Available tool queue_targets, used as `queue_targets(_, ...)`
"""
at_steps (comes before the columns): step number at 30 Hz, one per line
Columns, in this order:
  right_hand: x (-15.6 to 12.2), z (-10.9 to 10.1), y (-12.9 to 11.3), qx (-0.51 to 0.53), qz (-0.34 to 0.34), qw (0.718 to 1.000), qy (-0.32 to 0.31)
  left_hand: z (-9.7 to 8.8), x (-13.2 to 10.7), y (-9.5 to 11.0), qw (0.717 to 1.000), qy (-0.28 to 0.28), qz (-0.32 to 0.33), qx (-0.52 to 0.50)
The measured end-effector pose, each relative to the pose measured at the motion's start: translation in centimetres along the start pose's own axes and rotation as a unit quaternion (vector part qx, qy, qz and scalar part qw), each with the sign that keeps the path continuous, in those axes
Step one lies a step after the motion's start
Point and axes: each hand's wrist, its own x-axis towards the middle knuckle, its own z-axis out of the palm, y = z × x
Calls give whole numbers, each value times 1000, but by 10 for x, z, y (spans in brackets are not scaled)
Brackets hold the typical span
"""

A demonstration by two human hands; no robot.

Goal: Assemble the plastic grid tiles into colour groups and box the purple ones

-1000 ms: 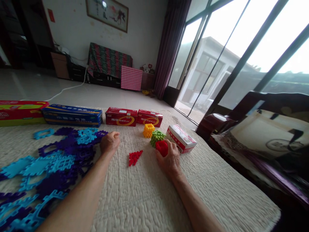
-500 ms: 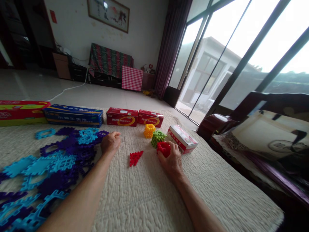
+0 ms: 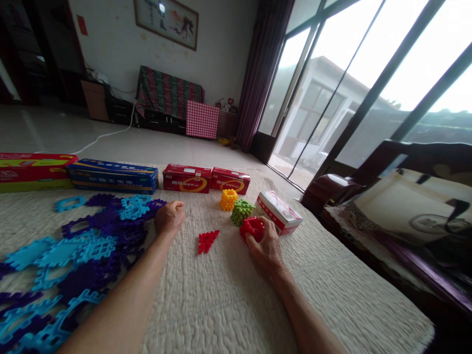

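A right hand (image 3: 266, 242) on a broad cream quilted fabric cover (image 3: 221, 305), fingers and thumb gripping a hollow red plastic block (image 3: 250, 229).
Flat blue and purple toothed plastic pieces (image 3: 88, 246) spread beside the left hand (image 3: 170, 217), its fingers curled closed, contents hidden if any; a white-and-red cardboard box (image 3: 279, 212) lies near the red block, which sits seemingly against a green toothed plastic block (image 3: 242, 211).

Blown-out glare through windows (image 3: 373, 98), far wall (image 3: 223, 59) dim
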Motion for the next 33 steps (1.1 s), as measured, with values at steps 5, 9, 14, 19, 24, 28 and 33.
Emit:
queue_targets(5, -1, 0, -2, 6, -3, 1000, -8, 0, 1, 0, 1000, -3, -3, 7)
queue_targets(9, -2, 2, -1, 10, -3, 1000, -13, -1, 0, 1, 1000, -6, -9, 9)
queue_targets(14, -1, 6, -1, 12, -16, 1000, -2, -1, 0, 2, 1000, -2, 3, 11)
queue_targets(19, -2, 11, -2, 2, -19, 1000, 1, -2, -1, 2, 1000, -3, -4, 7)
queue_targets(24, -1, 8, -3, -10, -39, 999, 1, -2, -1, 2, 1000, -2, -5, 8)
queue_targets(28, 0, -4, -24, -15, -107, 993, 39, -1, 0, 2, 1000, -2, -4, 11)
queue_targets(33, -16, 1, -67, 77, -178, 979, -62, 0, 1, 1, 1000, 0, -4, 12)
